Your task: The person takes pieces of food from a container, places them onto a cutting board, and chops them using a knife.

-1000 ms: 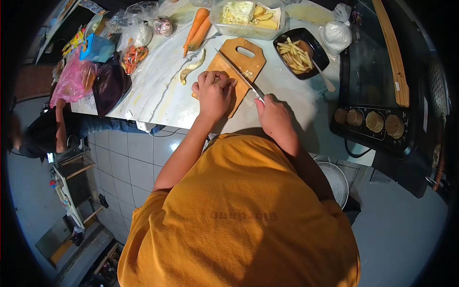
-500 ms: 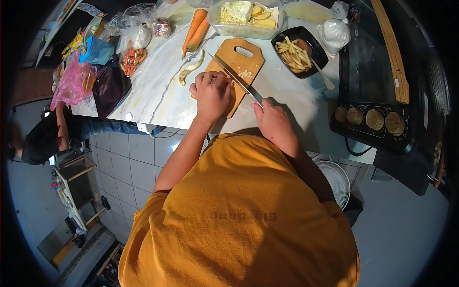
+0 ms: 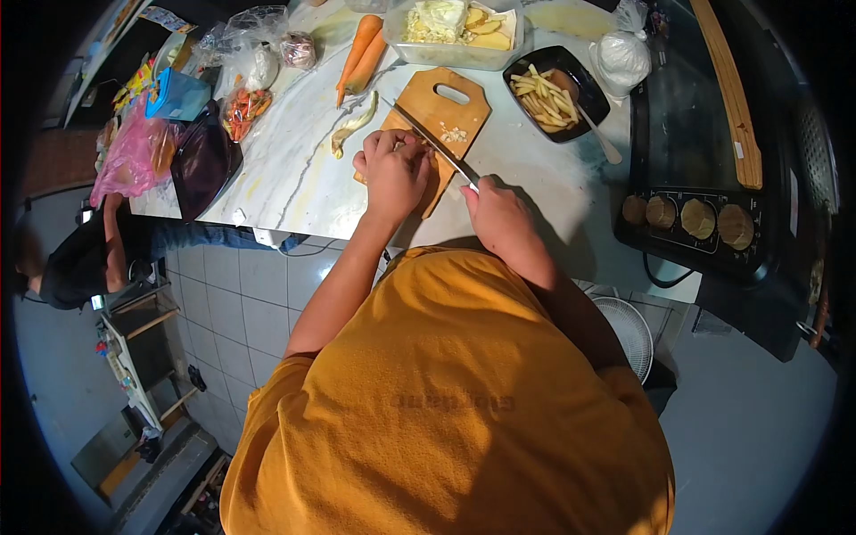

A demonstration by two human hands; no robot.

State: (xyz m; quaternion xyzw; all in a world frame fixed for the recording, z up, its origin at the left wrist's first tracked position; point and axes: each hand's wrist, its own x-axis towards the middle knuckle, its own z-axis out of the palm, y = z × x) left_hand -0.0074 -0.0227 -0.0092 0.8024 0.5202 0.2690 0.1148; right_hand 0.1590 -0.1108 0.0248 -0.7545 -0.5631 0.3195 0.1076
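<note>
Board (image 3: 459,111) as landmark: right hand (image 3: 504,218) closed round knife (image 3: 437,143) handle at near right; blade across board. Left hand (image 3: 392,174) over board's left, fingers bunched; pinch hidden, cannot tell. Fingertips beside blade: slip could nick them. Pale bits (image 3: 454,135) on board could scatter if blade sweeps.

A smooth wooden board (image 3: 459,107) is being partly covered by the left hand (image 3: 394,178). A knife (image 3: 430,133) with a smooth metal blade is being gripped by the right hand (image 3: 504,218). Beyond both hands, food is being contained by a translucent plastic tub (image 3: 455,59). Nearer than the hands, a matt cloth shirt (image 3: 446,357) is being worn.
</note>
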